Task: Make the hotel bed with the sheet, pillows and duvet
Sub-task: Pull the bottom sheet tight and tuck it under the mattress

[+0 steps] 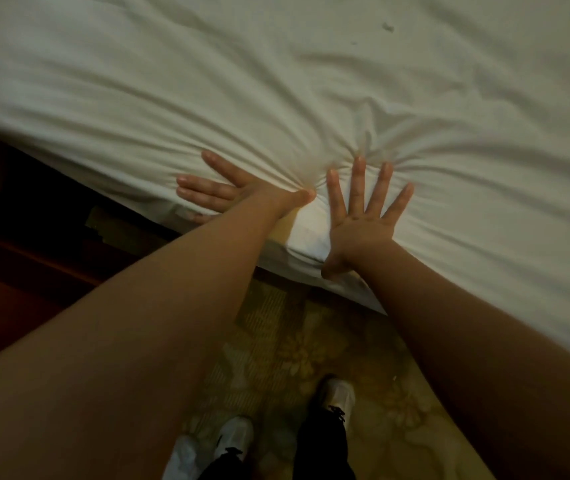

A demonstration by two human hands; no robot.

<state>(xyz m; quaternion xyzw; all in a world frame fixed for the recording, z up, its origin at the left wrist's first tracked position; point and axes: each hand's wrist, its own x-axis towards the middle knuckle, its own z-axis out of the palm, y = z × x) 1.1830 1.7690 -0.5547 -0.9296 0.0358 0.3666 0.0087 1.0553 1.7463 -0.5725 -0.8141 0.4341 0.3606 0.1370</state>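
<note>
Sheet (pixel 276 81) beneath left grip (pixel 242 195), right grip (pixel 363 216)

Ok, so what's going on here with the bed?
A person stands at the side of the bed and presses both hands flat on the white sheet, close to the mattress edge. The left hand and right hand lie side by side with fingers spread, and creases fan out from the spot between them. The sheet is wrinkled across the bed. No pillows or duvet are in view.
</note>
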